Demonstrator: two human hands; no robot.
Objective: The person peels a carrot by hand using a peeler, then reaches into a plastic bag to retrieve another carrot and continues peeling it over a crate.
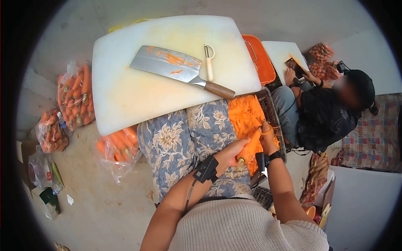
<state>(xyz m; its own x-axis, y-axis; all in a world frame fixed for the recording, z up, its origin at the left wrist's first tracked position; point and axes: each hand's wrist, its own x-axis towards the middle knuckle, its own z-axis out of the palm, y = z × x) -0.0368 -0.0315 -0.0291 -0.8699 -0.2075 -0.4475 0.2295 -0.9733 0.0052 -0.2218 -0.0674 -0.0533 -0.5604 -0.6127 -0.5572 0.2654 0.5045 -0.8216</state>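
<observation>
My left hand [231,153] is closed round the lower part of a thick orange carrot [251,146], whose stem end points down toward me. My right hand [267,137] is pinched beside the carrot's upper end, on something too small to make out. Below both hands lies a heap of orange carrot peelings [245,113] in a dark crate [268,104]. On the white cutting board [121,92] over my knees rest a broad cleaver [167,65] with orange scraps on its blade and a peeler [209,62] with a pale handle.
Bags of carrots [77,96] stand at the left, with another open bag [119,146] beside my legs. An orange bin [259,58] is behind the crate. At the right, a co-worker [331,113] in dark clothes sits by a second white board [280,52].
</observation>
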